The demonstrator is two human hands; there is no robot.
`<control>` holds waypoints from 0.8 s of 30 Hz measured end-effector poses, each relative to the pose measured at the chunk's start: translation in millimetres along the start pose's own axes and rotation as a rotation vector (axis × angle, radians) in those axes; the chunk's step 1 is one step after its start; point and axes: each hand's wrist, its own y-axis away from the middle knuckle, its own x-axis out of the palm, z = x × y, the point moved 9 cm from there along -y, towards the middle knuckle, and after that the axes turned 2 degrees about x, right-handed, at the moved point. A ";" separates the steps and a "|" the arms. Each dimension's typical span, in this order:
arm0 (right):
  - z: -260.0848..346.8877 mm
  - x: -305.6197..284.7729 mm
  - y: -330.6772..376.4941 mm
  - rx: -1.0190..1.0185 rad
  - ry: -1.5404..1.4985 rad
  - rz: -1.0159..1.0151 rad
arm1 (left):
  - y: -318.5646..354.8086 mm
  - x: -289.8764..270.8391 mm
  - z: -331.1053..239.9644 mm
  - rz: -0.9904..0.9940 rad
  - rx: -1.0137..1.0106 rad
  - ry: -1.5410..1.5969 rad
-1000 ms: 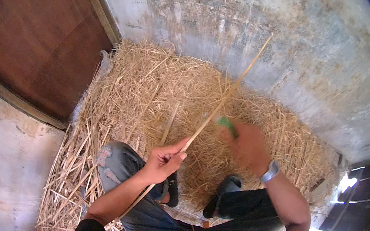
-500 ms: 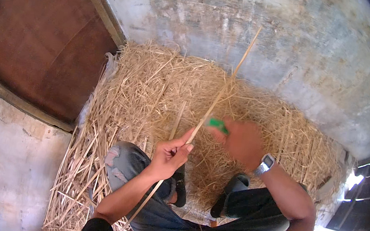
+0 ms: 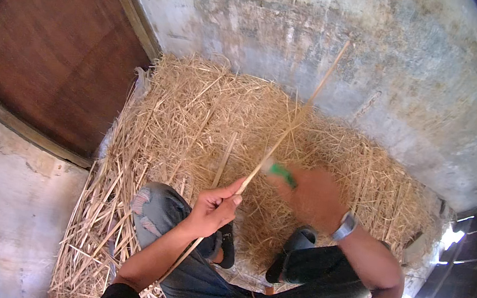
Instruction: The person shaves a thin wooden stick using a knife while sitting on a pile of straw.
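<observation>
A long, thin bamboo strip (image 3: 326, 81) slants from beside my left forearm up and away to the right, its far end in front of the wall. My left hand (image 3: 210, 210) is closed round its lower part, thumb on top. Just beyond those fingers, a small green-handled knife (image 3: 283, 173) meets the strip. My right hand (image 3: 315, 200), wearing a wristwatch, is wrapped round the handle. Motion smears this hand and the pale blade, so the blade's exact contact cannot be made out.
Dry shavings (image 3: 196, 101) cover the floor in a thick layer, with several loose strips (image 3: 88, 238) at the left. A stained wall (image 3: 394, 67) rises at the back, a brown door panel (image 3: 52, 52) at the left. My bent knees (image 3: 161, 208) flank the work.
My right hand and the knife have shifted slightly nearer, along the strip. The strip's far end has swung a little to the right. My left hand keeps its grip.
</observation>
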 end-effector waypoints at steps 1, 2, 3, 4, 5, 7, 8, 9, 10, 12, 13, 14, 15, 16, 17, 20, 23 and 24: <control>18.4 5.9 10.6 -0.075 -0.015 0.070 | -2.8 4.4 1.1 0.017 -0.015 0.032; 16.6 7.7 10.7 -0.072 -0.004 0.060 | -2.6 5.9 2.2 0.027 -0.039 0.054; 13.9 11.4 9.1 -0.069 0.007 0.051 | -2.3 6.8 2.9 0.037 -0.063 0.075; 11.6 14.3 7.3 -0.066 0.018 0.041 | -2.1 5.2 2.9 0.024 -0.085 0.057; 7.3 9.4 2.9 -0.056 0.026 0.001 | -2.0 4.0 3.0 0.008 -0.100 0.045; -4.1 -1.9 -8.4 -0.038 0.040 -0.079 | -2.8 -0.3 4.1 -0.016 -0.107 0.038; -10.8 -0.4 -13.4 -0.005 0.036 -0.118 | -3.9 -4.8 6.2 -0.030 -0.096 0.041; -22.3 4.6 -17.3 0.037 0.036 -0.158 | -5.4 -5.9 7.2 -0.035 -0.085 0.048; -37.5 12.3 -23.4 0.078 0.035 -0.198 | -1.5 -3.6 7.6 -0.014 -0.118 0.022; -137.4 -34.8 -42.6 0.118 0.097 -0.472 | 8.6 6.7 11.1 0.050 -0.188 -0.013; -185.3 -71.3 -47.5 0.284 0.045 -0.529 | 13.8 7.4 9.7 0.073 -0.163 0.034; -225.4 -107.0 -42.2 0.447 -0.204 -0.613 | 20.5 4.3 10.4 0.090 -0.133 0.084; -267.5 -125.5 -25.0 0.497 -0.159 -0.704 | 20.6 5.4 8.8 0.116 -0.093 0.140; -298.1 -137.6 -11.4 0.547 -0.114 -0.789 | 14.3 1.8 9.8 0.066 -0.111 0.151; -299.1 -131.1 -13.1 0.554 -0.227 -0.758 | 11.7 -2.1 10.3 0.038 -0.139 0.155; -251.3 -92.6 -14.1 0.496 -0.614 -0.613 | 12.3 -5.9 11.5 0.018 -0.157 0.138; -177.0 -59.2 -25.7 0.364 -0.798 -0.438 | 4.3 5.5 11.8 0.065 -0.132 0.133; -152.0 -50.8 -27.3 0.288 -0.788 -0.393 | 2.0 10.2 13.1 0.081 -0.126 0.136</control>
